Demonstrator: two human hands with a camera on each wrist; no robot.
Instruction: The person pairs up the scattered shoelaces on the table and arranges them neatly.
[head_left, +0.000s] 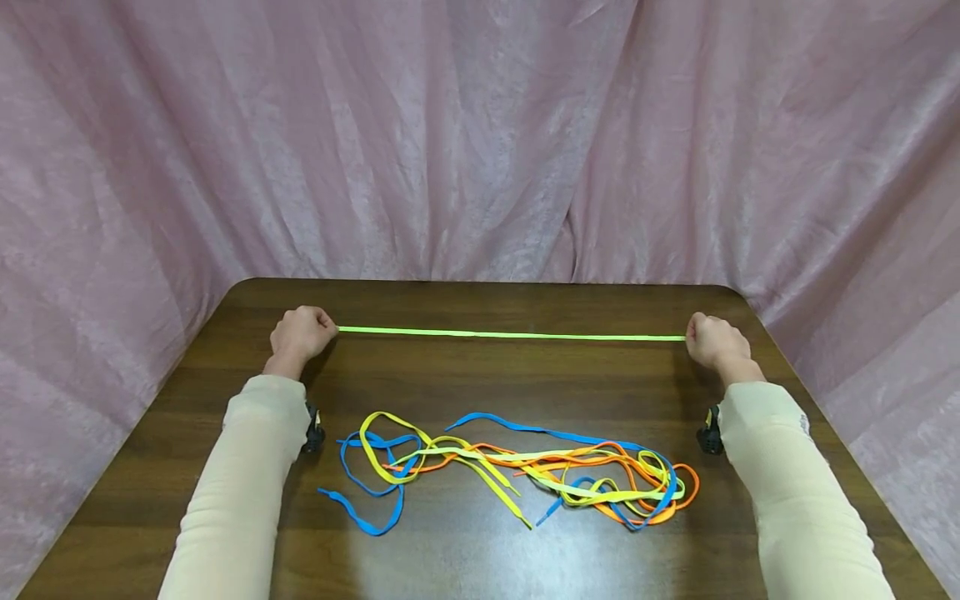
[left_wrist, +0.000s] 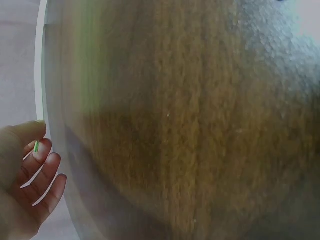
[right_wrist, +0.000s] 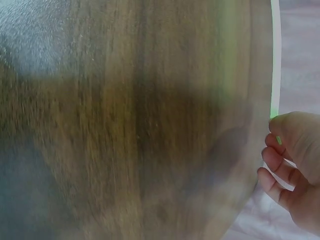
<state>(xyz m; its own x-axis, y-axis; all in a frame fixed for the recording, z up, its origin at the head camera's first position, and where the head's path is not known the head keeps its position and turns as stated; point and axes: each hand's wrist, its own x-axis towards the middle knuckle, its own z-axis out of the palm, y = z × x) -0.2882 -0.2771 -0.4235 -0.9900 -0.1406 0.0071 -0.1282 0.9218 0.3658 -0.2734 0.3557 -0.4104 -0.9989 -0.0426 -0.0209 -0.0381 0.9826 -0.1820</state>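
Observation:
A bright yellow-green shoelace (head_left: 480, 334) is stretched straight between my two hands over the far part of the table. My left hand (head_left: 302, 333) pinches one end of it between thumb and forefinger; in the left wrist view the lace's tip (left_wrist: 36, 146) pokes out below the thumb. The opposite end is pinched by my right hand (head_left: 716, 340), and a short green tip (right_wrist: 279, 140) shows under that thumb in the right wrist view. Nearer to me lies a loose tangle of flat shoelaces: blue (head_left: 367, 527), orange (head_left: 693, 483) and yellow (head_left: 367, 433), with a pale green one among them.
The dark brown wooden table (head_left: 187, 467) has rounded far corners. Pink velvety curtains (head_left: 480, 142) hang behind it and at both sides. A small black device (head_left: 313, 429) is strapped at my left wrist and another (head_left: 710, 432) at my right.

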